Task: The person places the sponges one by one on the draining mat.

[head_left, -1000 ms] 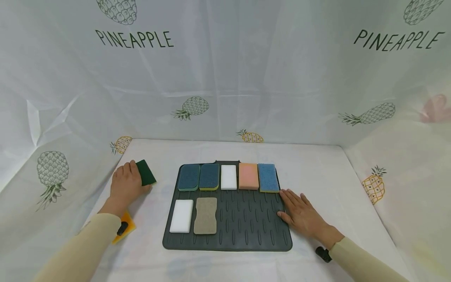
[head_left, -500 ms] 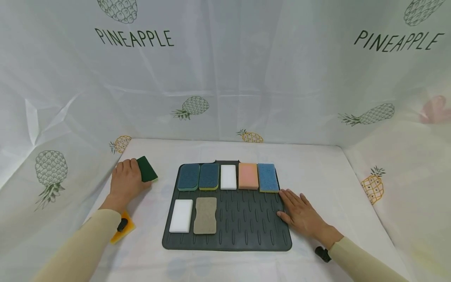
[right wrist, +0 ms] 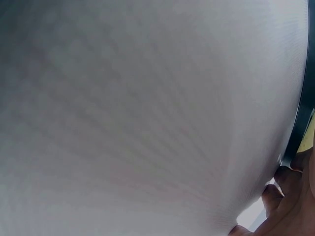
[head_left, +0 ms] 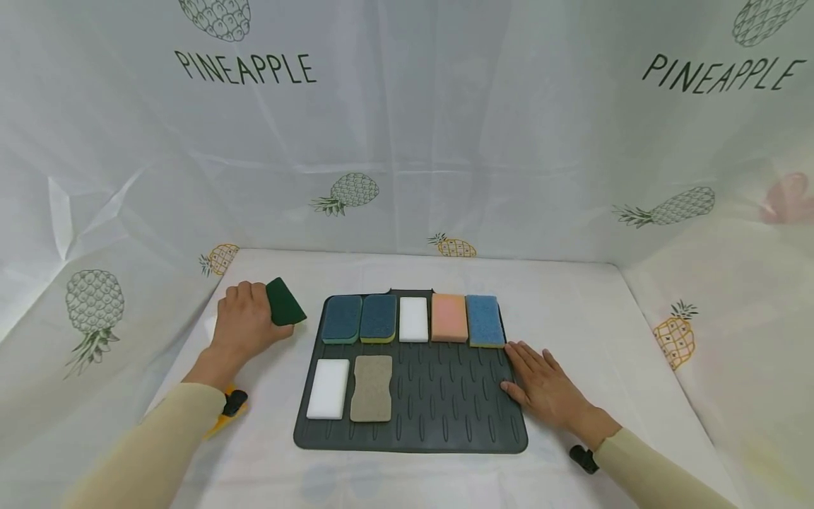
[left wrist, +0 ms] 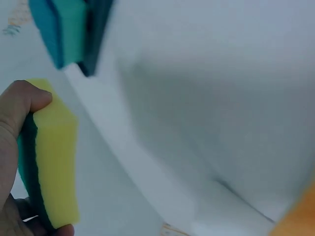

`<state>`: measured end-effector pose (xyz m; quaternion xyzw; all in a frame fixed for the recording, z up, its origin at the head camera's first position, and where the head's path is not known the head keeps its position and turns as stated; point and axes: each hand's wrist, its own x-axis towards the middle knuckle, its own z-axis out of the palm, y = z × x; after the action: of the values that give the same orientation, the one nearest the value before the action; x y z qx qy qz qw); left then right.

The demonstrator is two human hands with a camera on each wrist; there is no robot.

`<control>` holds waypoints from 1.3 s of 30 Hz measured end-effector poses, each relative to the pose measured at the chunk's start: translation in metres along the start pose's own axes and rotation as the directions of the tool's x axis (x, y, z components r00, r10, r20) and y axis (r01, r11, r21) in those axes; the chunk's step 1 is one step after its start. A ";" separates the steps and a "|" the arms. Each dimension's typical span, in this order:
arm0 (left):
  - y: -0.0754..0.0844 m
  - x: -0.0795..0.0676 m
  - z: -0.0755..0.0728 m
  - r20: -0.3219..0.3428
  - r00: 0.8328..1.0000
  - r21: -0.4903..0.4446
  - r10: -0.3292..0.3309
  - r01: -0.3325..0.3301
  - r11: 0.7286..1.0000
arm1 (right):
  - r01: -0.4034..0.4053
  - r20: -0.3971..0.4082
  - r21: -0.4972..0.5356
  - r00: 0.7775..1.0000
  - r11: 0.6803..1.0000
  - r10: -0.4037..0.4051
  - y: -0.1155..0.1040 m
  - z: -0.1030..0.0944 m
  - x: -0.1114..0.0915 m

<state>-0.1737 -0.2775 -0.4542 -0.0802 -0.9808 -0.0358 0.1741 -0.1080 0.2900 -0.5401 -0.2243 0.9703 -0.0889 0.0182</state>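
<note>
At the left of the head view my left hand (head_left: 244, 319) grips a green-and-yellow scouring sponge (head_left: 284, 302) between thumb and fingers. In the left wrist view the sponge's yellow foam (left wrist: 58, 162) faces the camera, with the thumb over its upper end. My right hand (head_left: 548, 387) lies with fingers extended on the right edge of a dark grey ridged mat (head_left: 451, 417), fingertips close to a blue sponge (head_left: 485, 319). The mat's back row also has two dark blue sponges (head_left: 341, 319), a white one (head_left: 413, 319) and a pink one (head_left: 448, 318).
In the mat's front row lie a white block (head_left: 328, 389) and a grey-brown sponge (head_left: 372, 389) with notched sides. An orange-yellow piece (head_left: 222, 423) lies under the left wrist, partly hidden. White pineapple-print cloth (head_left: 509, 141) walls the back and sides.
My left hand has moved right and slightly away from me with the scouring sponge, nearer the mat. The right hand has stayed in place.
</note>
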 end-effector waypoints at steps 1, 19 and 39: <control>0.005 0.000 -0.002 -0.011 1.000 -0.008 0.010 -0.010 1.000 | 0.000 0.000 0.000 1.000 1.000 0.000 0.000 0.000 0.000; 0.068 0.001 -0.032 0.079 0.989 -0.125 0.122 -0.111 0.986 | 0.004 0.005 0.008 1.000 1.000 -0.004 0.000 -0.001 -0.002; 0.156 0.002 -0.025 0.188 0.938 -0.228 0.292 -0.247 0.942 | 0.039 0.031 -0.011 0.999 0.999 -0.039 0.002 -0.001 -0.001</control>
<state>-0.1410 -0.1264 -0.4238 -0.2350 -0.9649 -0.1013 0.0590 -0.1079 0.2919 -0.5398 -0.2447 0.9658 -0.0803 0.0302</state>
